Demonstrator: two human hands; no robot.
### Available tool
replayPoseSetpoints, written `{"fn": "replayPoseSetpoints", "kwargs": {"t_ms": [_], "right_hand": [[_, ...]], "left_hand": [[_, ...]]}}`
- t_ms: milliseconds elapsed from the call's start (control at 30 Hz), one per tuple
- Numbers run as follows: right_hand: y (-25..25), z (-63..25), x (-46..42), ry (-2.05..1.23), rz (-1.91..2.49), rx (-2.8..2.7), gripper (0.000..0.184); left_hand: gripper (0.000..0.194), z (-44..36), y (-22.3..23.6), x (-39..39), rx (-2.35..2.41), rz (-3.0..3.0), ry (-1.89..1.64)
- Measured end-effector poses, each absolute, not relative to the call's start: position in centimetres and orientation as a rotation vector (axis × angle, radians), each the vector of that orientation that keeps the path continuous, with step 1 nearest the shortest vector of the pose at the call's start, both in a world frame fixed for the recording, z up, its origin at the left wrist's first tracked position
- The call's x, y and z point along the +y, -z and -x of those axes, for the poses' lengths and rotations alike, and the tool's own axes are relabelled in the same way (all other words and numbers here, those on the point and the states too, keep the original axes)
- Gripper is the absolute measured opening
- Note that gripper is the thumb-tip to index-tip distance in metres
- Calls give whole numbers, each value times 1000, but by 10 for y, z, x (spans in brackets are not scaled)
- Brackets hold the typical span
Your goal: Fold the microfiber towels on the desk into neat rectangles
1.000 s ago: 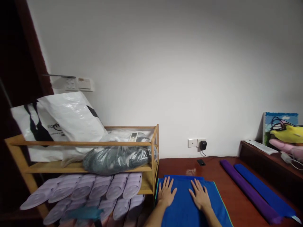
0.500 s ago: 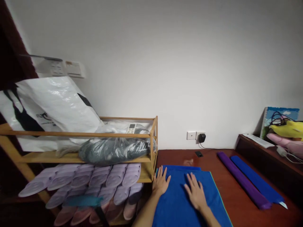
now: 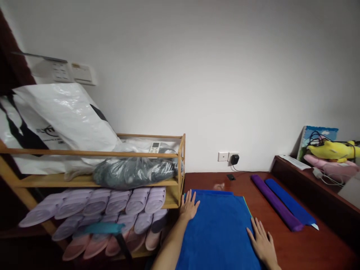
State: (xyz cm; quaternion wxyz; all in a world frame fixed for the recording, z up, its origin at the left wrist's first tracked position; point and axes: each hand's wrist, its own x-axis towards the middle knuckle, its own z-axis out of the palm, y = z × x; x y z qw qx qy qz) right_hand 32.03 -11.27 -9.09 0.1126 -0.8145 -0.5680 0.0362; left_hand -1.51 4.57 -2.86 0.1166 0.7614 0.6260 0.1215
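A folded blue towel lies flat on a dark red wooden surface in front of me. My left hand rests open, fingers spread, on the towel's far left corner. At the towel's right edge, nearer to me, my right hand lies flat and open, partly on the cloth and partly on the wood.
A wooden rack on the left holds several lilac slippers, a bagged dark bundle, a remote and a white plastic bag. A purple roll and a blue roll lie right. A charger sits in the wall socket.
My right hand slid from the towel's middle out to its right edge and toward me. My left hand shifted a little to the left corner. The view tilted down and left.
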Motion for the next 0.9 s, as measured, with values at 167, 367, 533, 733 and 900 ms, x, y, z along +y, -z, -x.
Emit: {"fn": "replayPoseSetpoints", "kwargs": {"t_ms": [167, 367, 533, 733, 900], "right_hand": [[82, -285, -120, -38, 2321, -1662, 70], [72, -249, -137, -159, 2159, -1827, 66], [75, -272, -146, -129, 2091, -1917, 65], [95, -284, -166, 4, 2173, -1847, 63], [110, -247, -187, 127, 2161, -1775, 62]], "left_hand": [[58, 3, 22, -21, 1607, -2401, -427], [56, 18, 31, -94, 1403, -2483, -351], [51, 31, 25, -104, 1405, -2586, -394], [56, 59, 43, -137, 1391, -2755, -413], [60, 66, 77, -157, 1515, -2838, -452]]}}
